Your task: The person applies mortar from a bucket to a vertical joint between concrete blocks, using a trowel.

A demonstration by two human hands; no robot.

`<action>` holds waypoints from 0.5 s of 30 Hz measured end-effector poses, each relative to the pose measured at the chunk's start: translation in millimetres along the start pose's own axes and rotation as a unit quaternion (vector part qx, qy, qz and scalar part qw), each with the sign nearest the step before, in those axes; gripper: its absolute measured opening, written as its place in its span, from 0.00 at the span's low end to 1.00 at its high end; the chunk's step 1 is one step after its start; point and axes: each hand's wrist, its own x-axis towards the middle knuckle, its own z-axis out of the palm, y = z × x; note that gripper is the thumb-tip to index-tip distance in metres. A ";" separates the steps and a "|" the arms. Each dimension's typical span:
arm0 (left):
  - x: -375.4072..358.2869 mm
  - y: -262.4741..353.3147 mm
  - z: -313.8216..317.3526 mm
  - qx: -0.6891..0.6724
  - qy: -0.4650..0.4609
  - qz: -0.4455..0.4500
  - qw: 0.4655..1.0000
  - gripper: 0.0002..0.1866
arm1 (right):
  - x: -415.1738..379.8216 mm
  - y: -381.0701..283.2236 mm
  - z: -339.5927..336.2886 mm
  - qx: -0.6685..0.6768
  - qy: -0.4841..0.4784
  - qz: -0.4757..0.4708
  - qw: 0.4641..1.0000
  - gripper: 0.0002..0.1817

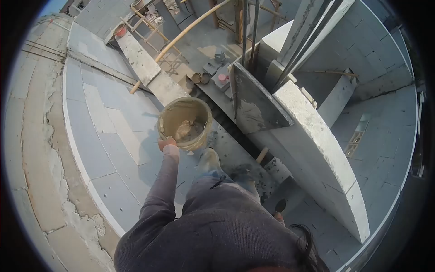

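My left hand (167, 143) is closed on the near left rim of a bucket (203, 143), which hangs tilted so that its inside faces me. A lump of pale material and some greyish residue lie in the bottom. Down by my right hip, my right hand (279, 218) is mostly hidden by my body. From it sticks a small dark tool (280, 206) with a rounded end; its kind is not clear. Below the bucket, my shoe (209, 158) rests on a mortar-spattered plank (226, 147).
Block walls rise on my left (106, 136) and right (317, 131). A spattered board (258, 111) leans by the right wall, with a dark gap (231, 124) beside the plank. A bamboo pole (181, 36) slants ahead. Loose blocks (210, 68) and two small pots (200, 78) lie below.
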 end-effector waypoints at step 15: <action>201.1 -41.5 55.4 0.167 -0.010 -0.062 0.984 0.24 | -64.6 -74.1 183.7 -0.015 0.124 -0.168 0.978 0.12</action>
